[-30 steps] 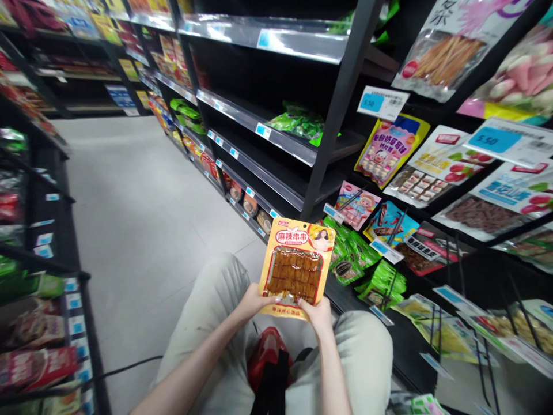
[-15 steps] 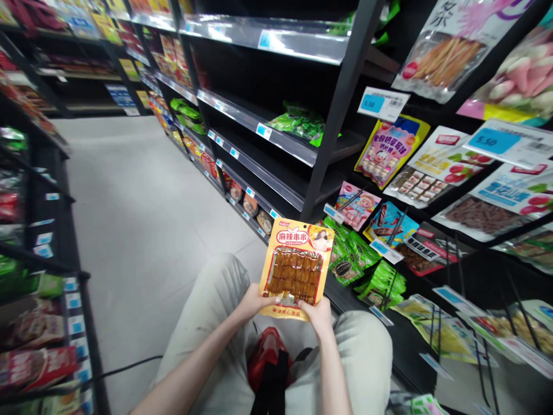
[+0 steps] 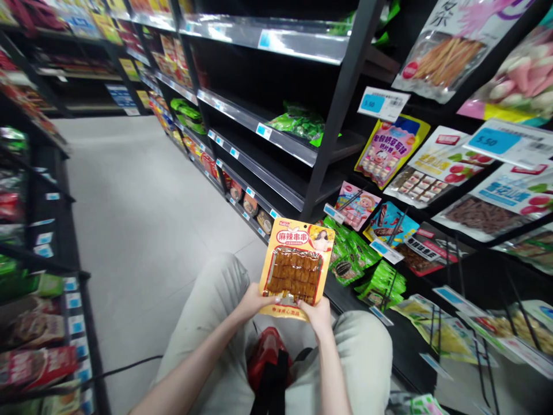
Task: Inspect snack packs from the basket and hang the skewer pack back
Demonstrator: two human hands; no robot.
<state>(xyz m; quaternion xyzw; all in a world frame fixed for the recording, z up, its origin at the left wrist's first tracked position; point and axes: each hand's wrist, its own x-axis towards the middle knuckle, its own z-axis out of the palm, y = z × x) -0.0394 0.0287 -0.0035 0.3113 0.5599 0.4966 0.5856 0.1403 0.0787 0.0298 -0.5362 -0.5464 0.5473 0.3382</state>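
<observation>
1. Pinching the yellow snack packet (image 3: 296,270) by its lower corners, the left hand (image 3: 252,304) and the right hand (image 3: 318,314) share the hold, each with a thumb laid across the front.
2. And there it is, up in the air between and just beyond the knees (image 3: 365,340), its printed face turned to the wearer, tilted slightly.
3. So, progress: the packet is off any shelf or hook, gripped on both sides, neither set down nor, judging by its whole-looking top edge, opened.
4. Out of sight now: the packet's back and the fingers behind it (only the thumbs give the grip away), while glare streaks its clear window.
5. Down below, a black strap (image 3: 276,383) covers part of something red (image 3: 263,351); what that is, I cannot tell. Bags (image 3: 38,366) at lower left are cut off.
</observation>
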